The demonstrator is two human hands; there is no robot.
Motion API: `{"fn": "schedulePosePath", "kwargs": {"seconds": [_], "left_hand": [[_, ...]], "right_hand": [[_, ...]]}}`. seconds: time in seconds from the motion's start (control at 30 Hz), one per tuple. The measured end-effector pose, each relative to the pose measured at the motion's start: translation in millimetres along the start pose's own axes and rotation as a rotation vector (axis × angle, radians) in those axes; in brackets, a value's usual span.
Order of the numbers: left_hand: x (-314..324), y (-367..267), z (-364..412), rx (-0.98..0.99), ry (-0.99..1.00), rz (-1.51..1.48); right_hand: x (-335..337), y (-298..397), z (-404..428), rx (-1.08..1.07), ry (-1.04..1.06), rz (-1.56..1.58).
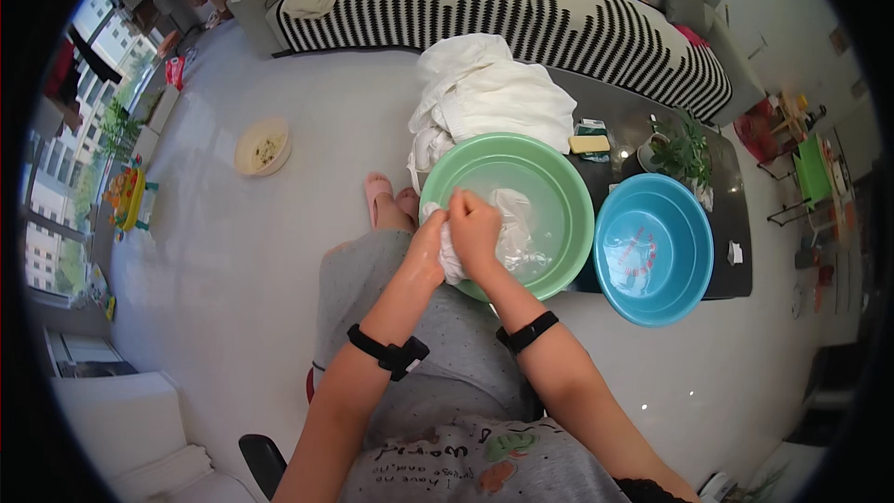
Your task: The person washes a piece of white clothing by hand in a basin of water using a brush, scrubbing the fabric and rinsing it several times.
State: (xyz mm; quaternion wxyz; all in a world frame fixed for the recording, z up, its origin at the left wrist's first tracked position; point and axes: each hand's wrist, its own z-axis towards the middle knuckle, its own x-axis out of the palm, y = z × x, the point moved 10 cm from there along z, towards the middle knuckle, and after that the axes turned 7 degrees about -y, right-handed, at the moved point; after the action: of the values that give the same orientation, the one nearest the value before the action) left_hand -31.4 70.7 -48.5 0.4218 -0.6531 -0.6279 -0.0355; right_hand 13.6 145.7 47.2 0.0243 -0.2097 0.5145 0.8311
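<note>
White wet cloth point(450, 255) is bunched between my two hands over the left part of a green plastic basin point(578, 223). My left hand point(426, 244) grips it from the left side. Close beside it, my right hand point(475, 227) is closed in a fist against the same cloth. More white cloth point(513, 213) lies in the cloudy water to the right of my hands. Behind the basin rises a heap of white fabric point(496, 94). A yellow bar of soap point(589, 144) rests on a green packet at the basin's far right.
A blue plastic basin point(653, 251) stands right of the green one, at the edge of a dark table point(730, 223). Behind it is a potted plant point(681, 147). A cream bowl point(262, 147) sits on the floor at left. A sofa with a striped cover point(531, 14) stands beyond.
</note>
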Motion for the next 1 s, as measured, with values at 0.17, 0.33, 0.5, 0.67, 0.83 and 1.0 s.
{"fn": "schedulePosePath", "kwargs": {"seconds": [0.17, 0.33, 0.5, 0.67, 0.83, 1.0], "left_hand": [[11, -22, 0, -0.095, -0.068, 0.105], [22, -29, 11, -0.008, 0.017, 0.064], [19, 8, 3, 0.049, 0.034, -0.006], [-8, 4, 26, -0.020, 0.567, -0.423], [-12, -2, 9, 0.003, 0.091, -0.148], [10, -30, -7, -0.011, 0.213, -0.312]], "right_hand": [[-3, 29, -15, 0.050, 0.031, 0.065], [-1, 48, -11, -0.217, -0.002, 0.118], [-14, -20, 11, 0.190, -0.009, 0.021], [18, 71, -49, -0.229, 0.169, 0.062], [11, 11, -10, -0.144, 0.037, -0.061], [-20, -95, 40, 0.233, -0.035, -0.049]]}}
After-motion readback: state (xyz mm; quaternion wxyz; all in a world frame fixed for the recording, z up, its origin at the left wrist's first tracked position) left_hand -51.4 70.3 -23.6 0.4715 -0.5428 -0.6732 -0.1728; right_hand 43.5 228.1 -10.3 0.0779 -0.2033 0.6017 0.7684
